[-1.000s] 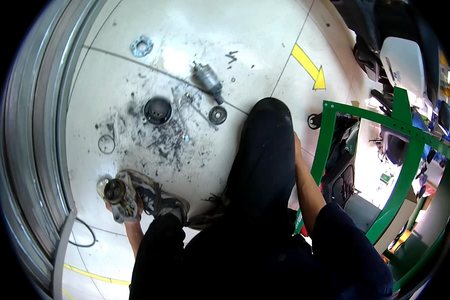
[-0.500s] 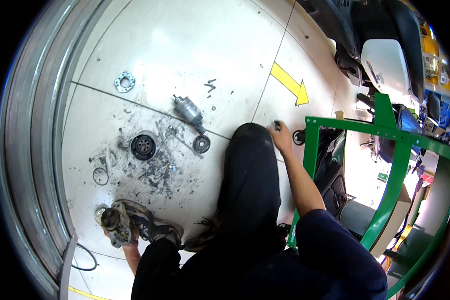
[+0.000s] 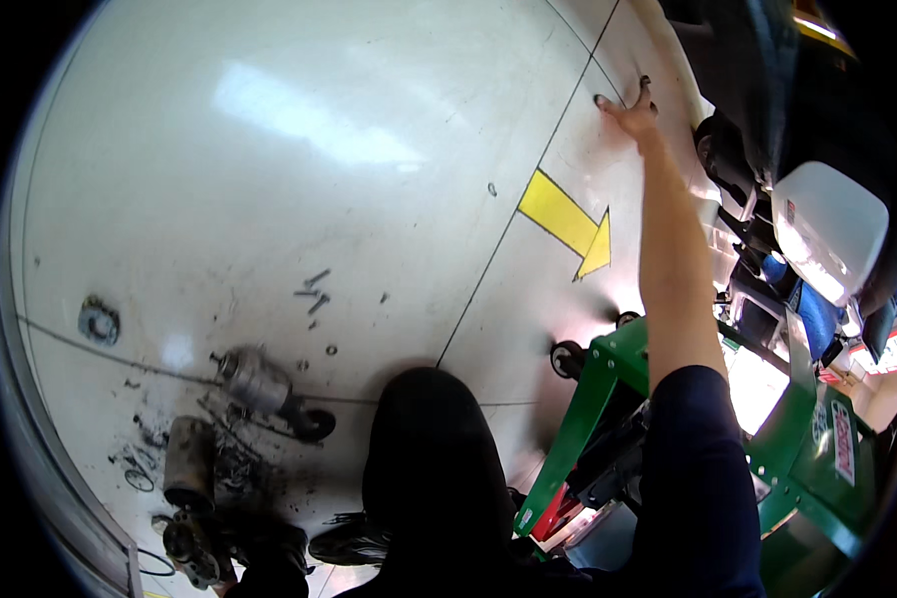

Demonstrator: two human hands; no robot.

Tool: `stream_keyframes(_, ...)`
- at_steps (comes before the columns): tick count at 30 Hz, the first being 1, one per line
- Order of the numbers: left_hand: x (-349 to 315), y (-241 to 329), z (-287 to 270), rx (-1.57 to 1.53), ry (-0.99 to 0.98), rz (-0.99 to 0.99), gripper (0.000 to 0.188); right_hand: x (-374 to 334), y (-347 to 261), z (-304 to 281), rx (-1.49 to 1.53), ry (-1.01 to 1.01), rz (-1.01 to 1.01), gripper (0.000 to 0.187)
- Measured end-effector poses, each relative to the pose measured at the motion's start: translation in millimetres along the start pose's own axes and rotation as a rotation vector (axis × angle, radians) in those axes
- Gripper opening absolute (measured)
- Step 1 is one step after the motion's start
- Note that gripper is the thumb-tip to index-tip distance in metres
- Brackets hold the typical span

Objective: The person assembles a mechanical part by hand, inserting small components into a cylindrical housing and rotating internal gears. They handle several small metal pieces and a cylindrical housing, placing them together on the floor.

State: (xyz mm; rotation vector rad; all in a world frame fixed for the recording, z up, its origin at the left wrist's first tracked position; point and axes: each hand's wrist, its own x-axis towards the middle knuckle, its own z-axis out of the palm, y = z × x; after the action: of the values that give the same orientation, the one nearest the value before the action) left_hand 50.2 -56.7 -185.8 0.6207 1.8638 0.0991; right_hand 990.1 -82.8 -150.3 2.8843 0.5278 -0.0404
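My right arm stretches to the far right, and my right hand [image 3: 630, 118] is low over the floor with thumb and fingers spread and dark fingertips. Whether a small thing lies under the fingers I cannot make out. At the lower left my left hand [image 3: 226, 577], mostly hidden, grips a grey cast-metal housing [image 3: 191, 550] with a dark round hub. Beside that housing a dull metal cylinder [image 3: 189, 460] stands on the floor. A silvery solenoid-like cylinder [image 3: 257, 381] lies farther off, against a black round disc [image 3: 314, 426].
Several small bolts [image 3: 314, 291], a metal ring plate [image 3: 100, 321] and a thin ring [image 3: 140, 480] lie on the pale floor amid black dirt. A green frame [image 3: 593, 399] with a caster wheel [image 3: 567, 359] stands right. A yellow arrow [image 3: 566, 217] marks the floor.
My right hand has moved from beside my knee far forward and right, its fingers now spread. The view has shifted, so the floor parts appear lower left. My left hand keeps the housing.
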Motion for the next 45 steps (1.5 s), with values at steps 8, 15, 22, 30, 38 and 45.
stream_keyframes(8,-19,17,-4,0.054,0.061,-0.024,0.064,100,5,5,0.326,-0.174,0.089,0.071)
stream_keyframes(15,-9,29,-6,-0.052,0.025,0.073,0.063,18,25,8,-0.188,-0.012,-0.148,0.046)
stream_keyframes(22,10,19,-31,-0.27,-0.095,0.222,0.063,-229,-135,-101,1.354,-0.469,-0.113,0.033)
stream_keyframes(30,12,23,-115,-0.636,-0.248,0.303,0.064,-560,-280,-285,1.737,-1.065,-0.689,0.074)
stream_keyframes(38,10,27,-127,-0.991,-0.737,0.45,0.077,-670,-324,-326,1.771,-1.4,-0.939,0.059)
stream_keyframes(45,5,37,-141,-1.338,-1.04,0.19,0.08,-725,-361,-302,1.743,-1.444,-0.767,0.047)
